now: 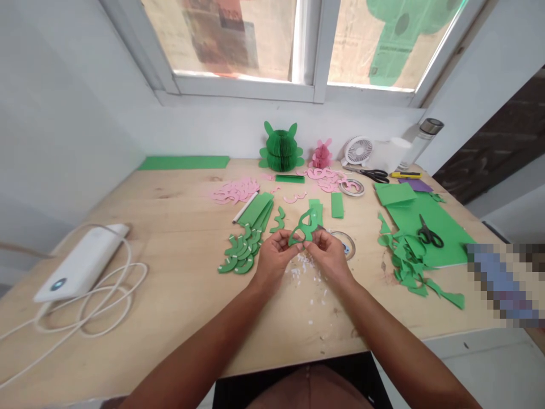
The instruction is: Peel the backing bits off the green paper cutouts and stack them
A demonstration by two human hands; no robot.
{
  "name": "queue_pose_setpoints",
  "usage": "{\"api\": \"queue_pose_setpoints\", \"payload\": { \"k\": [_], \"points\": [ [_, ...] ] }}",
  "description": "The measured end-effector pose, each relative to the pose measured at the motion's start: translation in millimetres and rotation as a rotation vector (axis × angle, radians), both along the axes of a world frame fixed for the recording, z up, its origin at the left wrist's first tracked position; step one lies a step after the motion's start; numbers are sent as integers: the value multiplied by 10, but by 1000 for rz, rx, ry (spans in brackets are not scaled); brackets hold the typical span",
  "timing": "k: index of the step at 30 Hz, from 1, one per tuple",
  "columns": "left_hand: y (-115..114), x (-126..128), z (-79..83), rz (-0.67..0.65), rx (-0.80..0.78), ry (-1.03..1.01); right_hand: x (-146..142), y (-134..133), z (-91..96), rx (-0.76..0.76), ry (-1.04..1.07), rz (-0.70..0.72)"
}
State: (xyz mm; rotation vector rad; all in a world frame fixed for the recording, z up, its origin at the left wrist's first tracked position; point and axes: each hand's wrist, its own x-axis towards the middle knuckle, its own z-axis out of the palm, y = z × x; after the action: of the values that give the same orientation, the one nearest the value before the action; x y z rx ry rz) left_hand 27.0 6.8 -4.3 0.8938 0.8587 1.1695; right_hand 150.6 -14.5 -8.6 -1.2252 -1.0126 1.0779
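Observation:
Between my left hand [279, 253] and my right hand [330, 254] is a green paper cutout [307, 225] with curved, looped edges. The fingertips of both hands pinch its lower edge, close together above the table. Small white paper bits [304, 270] lie scattered below. Left of my left hand is a pile of curved green paper pieces [242, 250] with white tabs, beside folded green strips [258, 210]. One wavy green piece [279, 218] lies just beyond my hands. A roll of tape [351, 245] is partly hidden behind my right hand.
Green scraps [409, 258], black scissors [429, 234] and green sheets [430, 218] lie at right. Pink cutouts [236, 191], a green paper figure [281, 149], a pink one [322, 153] and a small fan [358, 151] are at the back. A white device [83, 264] with cables sits left.

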Motion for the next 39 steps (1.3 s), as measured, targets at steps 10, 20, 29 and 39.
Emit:
{"api": "queue_pose_setpoints", "payload": {
  "k": [10, 20, 29, 39],
  "points": [
    [24, -33, 0, -23, -6, 11, 25, -24, 96, -49, 207, 42],
    [22, -76, 78, -227, -2, -60, 96, 35, 51, -44, 164, -70],
    [143, -144, 119, -189, -194, -164, 123, 26, -18, -19, 56, 37],
    [131, -137, 65, -158, -46, 86, 98, 32, -22, -25, -74, 129]
  ]
}}
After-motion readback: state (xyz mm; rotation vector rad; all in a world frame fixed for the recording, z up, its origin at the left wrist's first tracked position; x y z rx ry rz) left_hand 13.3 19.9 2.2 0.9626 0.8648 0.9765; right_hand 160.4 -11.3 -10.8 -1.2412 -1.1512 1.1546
